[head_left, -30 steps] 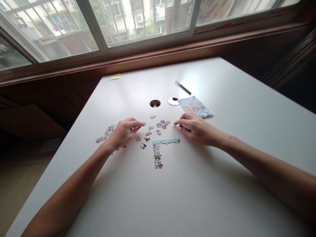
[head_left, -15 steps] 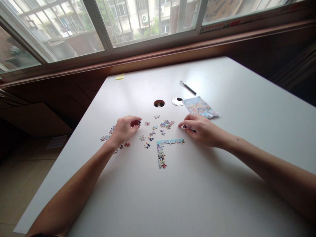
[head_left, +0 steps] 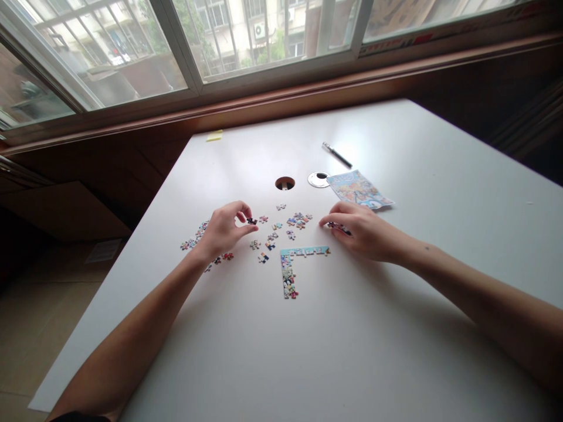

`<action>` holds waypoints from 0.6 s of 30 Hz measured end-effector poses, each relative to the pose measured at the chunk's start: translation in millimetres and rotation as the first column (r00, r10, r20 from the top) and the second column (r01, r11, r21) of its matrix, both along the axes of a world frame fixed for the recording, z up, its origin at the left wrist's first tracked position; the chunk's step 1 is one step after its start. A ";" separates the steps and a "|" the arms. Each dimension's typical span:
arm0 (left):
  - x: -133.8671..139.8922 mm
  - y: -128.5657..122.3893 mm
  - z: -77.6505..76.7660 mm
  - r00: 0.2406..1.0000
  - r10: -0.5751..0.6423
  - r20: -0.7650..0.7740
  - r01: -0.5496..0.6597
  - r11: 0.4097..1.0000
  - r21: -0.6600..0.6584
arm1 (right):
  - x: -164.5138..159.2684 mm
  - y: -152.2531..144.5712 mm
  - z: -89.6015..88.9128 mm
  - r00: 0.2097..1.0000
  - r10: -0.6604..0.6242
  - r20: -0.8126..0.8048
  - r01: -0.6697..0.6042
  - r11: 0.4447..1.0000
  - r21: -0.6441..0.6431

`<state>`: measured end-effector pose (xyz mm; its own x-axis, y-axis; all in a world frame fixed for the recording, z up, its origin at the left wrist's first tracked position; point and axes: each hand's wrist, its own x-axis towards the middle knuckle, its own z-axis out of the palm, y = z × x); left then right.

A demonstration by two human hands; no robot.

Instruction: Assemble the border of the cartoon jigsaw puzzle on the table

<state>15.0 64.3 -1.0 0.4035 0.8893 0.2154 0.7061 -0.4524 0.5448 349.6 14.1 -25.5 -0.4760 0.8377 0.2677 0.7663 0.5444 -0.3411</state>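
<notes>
My left hand [head_left: 226, 230] pinches a dark puzzle piece [head_left: 252, 221] between thumb and fingers, just left of the loose pieces. Fingers curled, my right hand [head_left: 363, 232] closes around a few puzzle pieces [head_left: 339, 227], partly hidden beneath it. Between the hands lie several loose pieces, including a cluster [head_left: 299, 220]. Closer to me is a joined L-shaped puzzle border [head_left: 288, 275], with a light blue top strip and a colourful left side. More pieces [head_left: 190, 243] are spread left of my left hand, some hidden behind it.
A colourful printed sheet [head_left: 360, 190] lies beyond my right hand, near a black pen [head_left: 338, 155]. The white table [head_left: 352, 340] has a round cable hole [head_left: 285, 184] with its metal ring cover [head_left: 318, 179] alongside. A yellow sticky note [head_left: 214, 136] is at the far left edge.
My left hand's fingers have shifted and opened slightly, so the dark piece in the pinch shows more clearly. My right hand stays nearly in place. The view has shifted slightly.
</notes>
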 end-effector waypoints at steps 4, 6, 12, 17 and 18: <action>0.3 0.7 -0.1 1.000 -0.011 -0.010 0.011 1.000 0.006 | -1.3 -0.5 1.6 1.000 -0.001 -0.003 0.001 1.000 -0.006; 0.1 1.1 -0.5 1.000 -0.018 -0.012 0.018 1.000 0.010 | -1.4 -0.5 1.8 1.000 0.003 0.001 -0.003 1.000 -0.010; -0.9 0.3 -0.3 0.998 -0.066 -0.014 0.066 0.997 0.032 | -1.1 -0.4 1.6 1.000 0.005 0.008 -0.005 1.000 -0.006; 1.3 -3.0 2.8 0.991 -0.130 -0.041 0.131 0.991 0.023 | -1.7 -0.7 2.1 1.000 0.005 0.002 -0.005 1.000 -0.003; 1.9 -3.5 3.2 0.990 -0.137 -0.044 0.138 0.990 0.014 | -1.7 -0.8 2.0 1.000 0.002 0.003 -0.002 1.000 -0.006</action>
<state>16.8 60.8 2.2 0.5309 0.8211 0.2096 0.6593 -0.5556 0.5066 347.9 13.3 -23.5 -0.4788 0.8383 0.2609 0.7661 0.5440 -0.3423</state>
